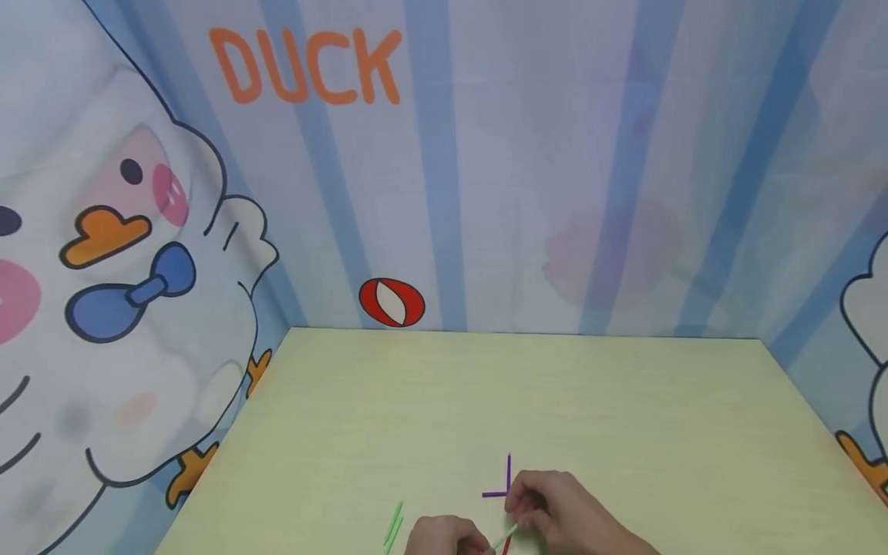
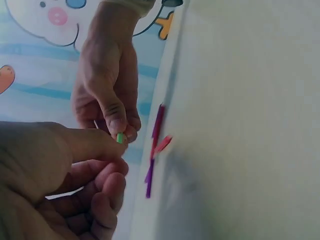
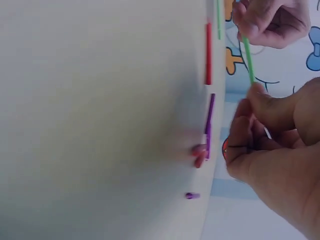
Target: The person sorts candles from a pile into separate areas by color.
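A thin light green stick spans the gap between my two hands above the table. My left hand pinches one end of it between thumb and fingertips. The other end is pinched by my right hand; in the right wrist view the green stick looks straight. Just beyond the right fingers, two purple sticks lie at a right angle on the table. A red stick shows partly under the held stick. More red and purple pieces lie near the right hand, some blurred.
Several light green sticks lie side by side left of the left hand. The pale yellow table backs onto a striped cloth printed with ducks.
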Demonstrator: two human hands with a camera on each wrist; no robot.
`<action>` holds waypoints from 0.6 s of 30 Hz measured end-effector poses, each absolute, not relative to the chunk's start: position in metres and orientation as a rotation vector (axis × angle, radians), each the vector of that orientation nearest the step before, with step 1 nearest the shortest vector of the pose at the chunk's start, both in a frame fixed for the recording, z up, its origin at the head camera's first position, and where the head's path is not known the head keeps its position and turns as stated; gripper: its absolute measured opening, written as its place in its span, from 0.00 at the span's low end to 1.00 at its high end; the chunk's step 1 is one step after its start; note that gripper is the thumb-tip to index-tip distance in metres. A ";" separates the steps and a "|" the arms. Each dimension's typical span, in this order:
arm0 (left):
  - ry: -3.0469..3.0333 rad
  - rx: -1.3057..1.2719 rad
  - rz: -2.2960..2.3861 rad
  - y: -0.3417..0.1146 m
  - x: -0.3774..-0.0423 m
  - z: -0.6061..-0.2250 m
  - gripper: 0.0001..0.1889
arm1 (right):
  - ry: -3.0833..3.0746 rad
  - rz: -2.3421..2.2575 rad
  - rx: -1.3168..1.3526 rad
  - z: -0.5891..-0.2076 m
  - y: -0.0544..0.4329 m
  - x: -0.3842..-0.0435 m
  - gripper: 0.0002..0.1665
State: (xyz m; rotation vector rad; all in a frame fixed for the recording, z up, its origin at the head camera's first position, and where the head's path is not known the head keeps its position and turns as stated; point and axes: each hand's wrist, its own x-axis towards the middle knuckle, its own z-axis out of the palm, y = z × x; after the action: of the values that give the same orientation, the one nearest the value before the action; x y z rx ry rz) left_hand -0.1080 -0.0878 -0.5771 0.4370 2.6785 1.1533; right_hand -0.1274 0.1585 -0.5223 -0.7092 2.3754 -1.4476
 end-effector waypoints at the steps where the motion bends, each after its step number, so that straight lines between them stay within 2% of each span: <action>1: 2.695 0.462 1.243 -0.091 -0.105 -0.565 0.05 | 2.381 -1.470 -0.719 -0.520 0.156 -0.130 0.13; 4: 2.796 0.564 1.442 -0.100 -0.099 -0.533 0.06 | 2.377 -1.550 -0.736 -0.510 0.147 -0.137 0.08; 8: 2.956 0.604 1.511 -0.117 -0.097 -0.510 0.06 | 2.352 -1.614 -0.796 -0.495 0.129 -0.147 0.08; 18: 3.161 0.207 1.412 -0.155 -0.097 -0.503 0.12 | 2.328 -1.554 -0.994 -0.495 0.070 -0.179 0.17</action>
State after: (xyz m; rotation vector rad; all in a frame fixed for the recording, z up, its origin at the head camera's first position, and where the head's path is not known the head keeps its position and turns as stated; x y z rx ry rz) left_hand -0.0974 -0.1550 -0.5033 0.2075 3.1614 1.4122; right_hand -0.1794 0.0703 -0.4954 -0.9942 2.3278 -1.5541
